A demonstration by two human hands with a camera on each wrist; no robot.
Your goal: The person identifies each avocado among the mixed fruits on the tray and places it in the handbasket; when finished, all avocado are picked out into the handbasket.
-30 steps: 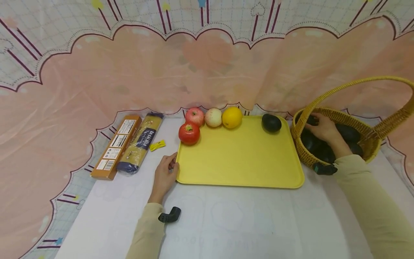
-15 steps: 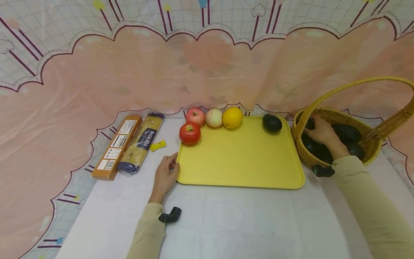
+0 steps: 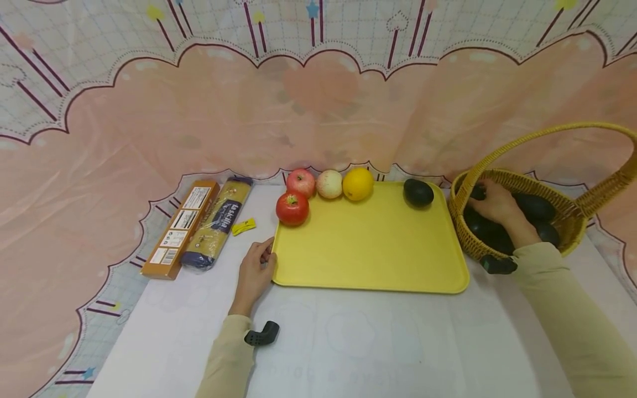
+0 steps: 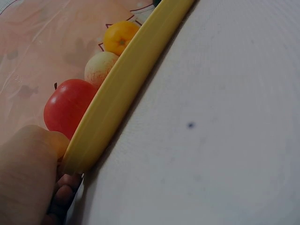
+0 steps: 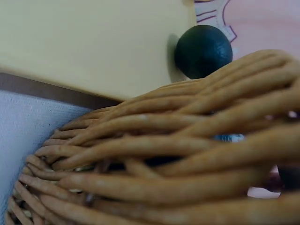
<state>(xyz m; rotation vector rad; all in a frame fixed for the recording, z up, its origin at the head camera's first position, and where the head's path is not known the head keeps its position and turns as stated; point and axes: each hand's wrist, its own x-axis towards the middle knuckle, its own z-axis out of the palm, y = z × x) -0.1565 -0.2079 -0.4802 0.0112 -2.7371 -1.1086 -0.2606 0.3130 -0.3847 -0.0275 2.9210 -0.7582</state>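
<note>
At the left edge of the yellow tray [image 3: 370, 249], my left hand [image 3: 256, 268] grips the rim; in the left wrist view the thumb lies at the rim with curled fingers below. My right hand [image 3: 500, 207] reaches inside the wicker basket [image 3: 579, 221], fingers and thumb around a dark avocado [image 3: 479, 192]. Several more dark avocados [image 3: 534, 207] lie under and beside that hand. Another avocado [image 3: 418, 193] sits at the tray's back right corner. Basket weave hides the right hand in the right wrist view.
Along the tray's back left stand a red tomato [image 3: 292, 208], a pink apple [image 3: 301, 182], a pale round fruit [image 3: 329, 184] and an orange [image 3: 358, 184]. Left of it lie a pasta pack [image 3: 219, 221], an orange-brown box [image 3: 181, 229] and a small yellow packet [image 3: 243, 226]. The basket handle [image 3: 552, 130] arches high.
My right hand has shifted slightly within the basket, its fingers closing around the avocado at the left side. My left hand keeps its hold on the tray. The head view has tilted slightly.
</note>
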